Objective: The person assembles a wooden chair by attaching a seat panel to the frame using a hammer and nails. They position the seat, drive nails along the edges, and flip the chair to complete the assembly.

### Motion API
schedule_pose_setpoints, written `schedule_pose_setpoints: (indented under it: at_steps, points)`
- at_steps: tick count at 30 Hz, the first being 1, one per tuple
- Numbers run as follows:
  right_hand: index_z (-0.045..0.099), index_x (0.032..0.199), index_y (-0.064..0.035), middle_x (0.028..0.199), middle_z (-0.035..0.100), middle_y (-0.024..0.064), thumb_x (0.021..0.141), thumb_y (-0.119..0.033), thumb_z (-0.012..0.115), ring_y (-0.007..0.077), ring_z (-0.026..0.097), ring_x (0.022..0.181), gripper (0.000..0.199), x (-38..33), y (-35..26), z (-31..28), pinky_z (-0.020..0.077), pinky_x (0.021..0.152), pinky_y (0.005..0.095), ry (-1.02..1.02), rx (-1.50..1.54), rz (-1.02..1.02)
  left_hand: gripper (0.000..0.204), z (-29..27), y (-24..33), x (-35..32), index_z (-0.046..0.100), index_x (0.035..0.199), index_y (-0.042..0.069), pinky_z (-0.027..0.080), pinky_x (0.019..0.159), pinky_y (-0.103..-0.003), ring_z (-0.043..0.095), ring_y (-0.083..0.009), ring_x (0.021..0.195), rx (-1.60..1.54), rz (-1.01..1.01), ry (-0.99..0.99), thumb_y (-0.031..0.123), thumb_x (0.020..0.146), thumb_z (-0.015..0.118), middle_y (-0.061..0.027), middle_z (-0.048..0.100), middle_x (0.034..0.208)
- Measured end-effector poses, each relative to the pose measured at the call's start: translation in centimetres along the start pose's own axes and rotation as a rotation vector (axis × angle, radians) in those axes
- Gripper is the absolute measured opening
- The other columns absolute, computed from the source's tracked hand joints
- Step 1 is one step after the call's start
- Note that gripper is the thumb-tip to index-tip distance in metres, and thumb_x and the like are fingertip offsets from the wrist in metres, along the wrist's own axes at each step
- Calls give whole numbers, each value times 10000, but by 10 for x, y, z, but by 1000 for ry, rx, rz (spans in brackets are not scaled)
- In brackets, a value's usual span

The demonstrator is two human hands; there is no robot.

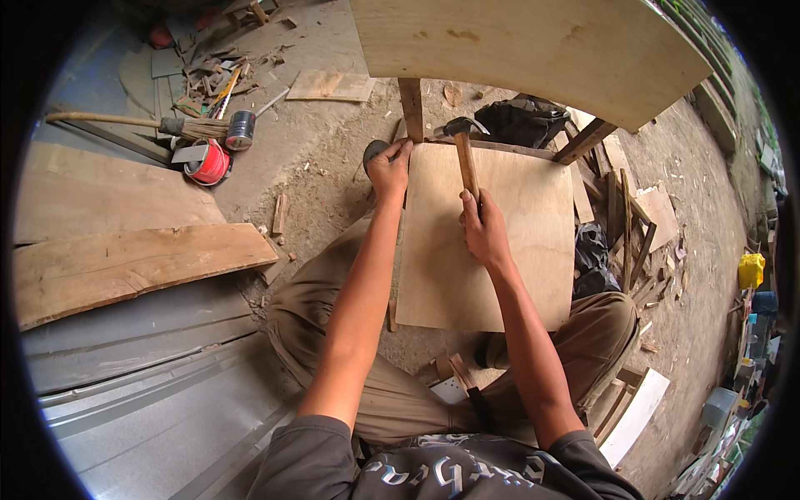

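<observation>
A plywood seat panel (pixel 450 275) lies between my legs, joined at its far edge to two wooden posts that carry a wide plywood backrest (pixel 533 42). My right hand (pixel 485 229) is wrapped round the wooden handle of a claw hammer (pixel 467 162). The hammer's dark head hangs above the panel's far edge. At the panel's far left corner, beside the left post (pixel 411 108), my left hand (pixel 390 173) has its thumb and fingers pressed together. Whatever is between those fingertips is too small or hidden to make out.
Wide boards (pixel 142 267) lie on grey metal sheeting (pixel 167 425) at my left. Beyond them are a broom (pixel 200 127), a red pail (pixel 208 163) and a dark can (pixel 241 131). Wood offcuts (pixel 633 217) and black plastic bags (pixel 521 123) lie on the dirt floor beyond and right.
</observation>
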State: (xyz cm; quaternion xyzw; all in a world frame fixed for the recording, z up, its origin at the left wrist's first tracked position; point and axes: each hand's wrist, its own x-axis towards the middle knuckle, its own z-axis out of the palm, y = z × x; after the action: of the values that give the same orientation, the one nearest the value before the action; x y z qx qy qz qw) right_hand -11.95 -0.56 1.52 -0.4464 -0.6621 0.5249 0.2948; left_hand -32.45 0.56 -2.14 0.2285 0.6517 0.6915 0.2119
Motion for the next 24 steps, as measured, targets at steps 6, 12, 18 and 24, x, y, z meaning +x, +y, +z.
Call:
schedule_pose_setpoints:
  at_steps: [6, 12, 18, 24]
  points:
    - [537, 1015, -90, 655, 478, -22, 1043, -359, 498, 65, 425, 485, 273, 0, -2, -2, 349, 408, 251, -21, 38, 35, 271, -1, 5, -3, 751, 1068, 12, 504, 781, -263, 669, -110, 832, 105, 8, -6, 200, 872, 753, -93, 758, 951]
    - [541, 1005, -81, 661, 487, -18, 1042, -350, 502, 67, 431, 489, 274, 0, -1, -3, 351, 413, 253, -13, 31, 18, 272, 2, 7, -7, 752, 1030, -3, 512, 757, -280, 677, -127, 812, 234, 187, 2, 225, 881, 745, -104, 757, 909]
    - [543, 997, -70, 663, 496, -11, 1040, -349, 506, 70, 439, 490, 285, 1, 0, -1, 361, 419, 262, -2, 18, -9, 227, 6, 3, -6, 738, 1008, -24, 516, 746, -301, 698, -195, 808, 188, 264, 36, 168, 887, 725, -157, 742, 899]
    - [536, 949, 9, 683, 582, 116, 1039, -306, 491, 224, 572, 614, 330, -3, -15, -3, 455, 587, 376, -10, -10, 46, 227, 4, 1, -5, 740, 1017, -20, 512, 760, -296, 691, -185, 814, 249, 281, 18, 169, 893, 720, -147, 742, 902]
